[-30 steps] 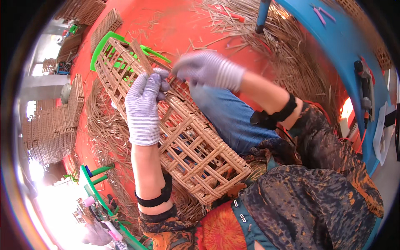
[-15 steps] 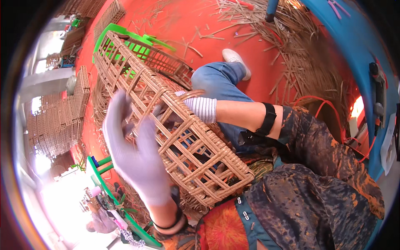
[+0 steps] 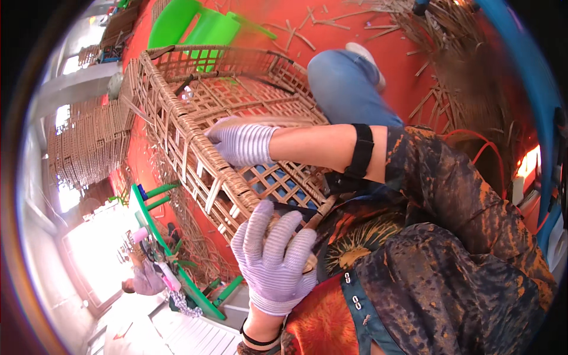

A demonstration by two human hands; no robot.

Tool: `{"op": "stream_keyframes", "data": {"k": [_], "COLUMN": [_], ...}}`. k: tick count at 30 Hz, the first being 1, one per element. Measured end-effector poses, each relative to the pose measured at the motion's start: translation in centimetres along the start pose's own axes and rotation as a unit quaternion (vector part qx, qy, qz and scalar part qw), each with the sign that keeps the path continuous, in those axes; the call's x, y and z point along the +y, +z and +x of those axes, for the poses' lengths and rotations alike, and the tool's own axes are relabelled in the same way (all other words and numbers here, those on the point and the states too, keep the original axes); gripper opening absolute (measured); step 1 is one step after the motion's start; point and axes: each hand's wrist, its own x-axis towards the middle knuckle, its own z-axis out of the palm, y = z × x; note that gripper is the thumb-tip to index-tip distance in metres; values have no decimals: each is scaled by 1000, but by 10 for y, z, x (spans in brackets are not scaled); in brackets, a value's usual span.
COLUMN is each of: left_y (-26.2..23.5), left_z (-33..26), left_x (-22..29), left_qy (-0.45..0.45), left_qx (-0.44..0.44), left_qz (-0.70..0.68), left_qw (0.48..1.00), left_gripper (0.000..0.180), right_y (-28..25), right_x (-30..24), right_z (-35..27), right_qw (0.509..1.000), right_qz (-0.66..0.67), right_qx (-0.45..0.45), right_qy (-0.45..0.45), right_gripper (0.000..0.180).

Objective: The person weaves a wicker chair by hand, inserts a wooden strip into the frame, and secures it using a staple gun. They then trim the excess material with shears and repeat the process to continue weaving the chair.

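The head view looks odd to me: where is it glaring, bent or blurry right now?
In the head view, glare whites out the opening at left; also in the head view, the blue table curves along the black rim; in that same head view, the brown strip pile looks smeared, while the left gloved hand looks fairly crisp.

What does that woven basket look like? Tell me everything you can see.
The basket is long, boxy and tan-brown, apparently rattan or similar cane, with open lattice walls and a wrapped rim. It lies slanted across the view, its interior showing, its near end by the person's body, a green plastic seat beyond its far end. The gloved left hand appears to touch its near corner; the gloved right hand is at the opening.
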Motion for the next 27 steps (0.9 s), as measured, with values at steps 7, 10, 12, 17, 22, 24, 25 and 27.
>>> {"op": "stream_keyframes", "data": {"k": [7,10,12,17,22,24,25,27], "left_y": [-19,-39,-47,-64,-72,-76,-77,-75], "left_z": [-18,-38,-49,-66,-68,-70,-70,-70], "left_x": [-3,-6,-9,-28,-43,-44,-44,-42], "left_qy": [-43,-31,-30,-99,-158,-165,-165,-162], "left_qx": [33,47,55,153,208,208,208,223], "left_qz": [9,49,87,144,176,168,174,141], "left_qw": [998,997,994,973,949,949,948,951], "left_gripper": [24,26,28,30,28,29,29,28], "right_y": [-15,-3,1,25,33,38,40,42], "right_x": [-10,-23,-23,-27,-37,-41,-43,-47], "right_z": [11,20,26,34,31,34,35,38], "right_qw": [977,925,925,920,869,858,849,836], "right_qz": [213,374,374,386,492,511,527,548], "right_qx": [2,26,19,11,-2,-14,-22,-26], "right_qy": [27,64,65,69,57,45,39,28], "right_gripper": [33,42,41,38,32,31,31,30]}}
